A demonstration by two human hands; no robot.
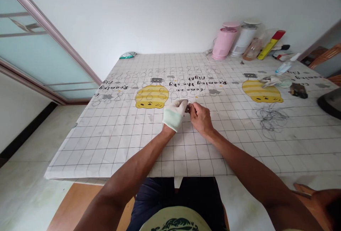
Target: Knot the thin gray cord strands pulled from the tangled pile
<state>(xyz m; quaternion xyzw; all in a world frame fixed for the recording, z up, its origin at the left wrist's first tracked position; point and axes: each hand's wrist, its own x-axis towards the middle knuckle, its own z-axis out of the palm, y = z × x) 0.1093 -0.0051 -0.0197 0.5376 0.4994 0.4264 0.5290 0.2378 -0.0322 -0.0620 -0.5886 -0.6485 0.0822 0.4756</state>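
Note:
My left hand (176,114), in a white and pale green work glove, is closed with its fingertips pinched together over the table. My bare right hand (201,118) pinches right beside it, the fingertips almost touching. Between them is a thin wire (190,100), only faintly visible; its ends are hidden by my fingers. Beyond my hands, rows of thin wire pieces bent into figure-eight loops (144,71) lie on the tablecloth. A loose tangle of dark thin wire (271,119) lies to the right.
The checked tablecloth (119,145) has yellow bear prints. At the back stand a pink cylindrical device (225,42), a white one (242,39), bottles and a yellow-red box (271,45). A crumpled glove (275,81) and small dark block (298,90) lie right. A green packet (128,55) sits back left.

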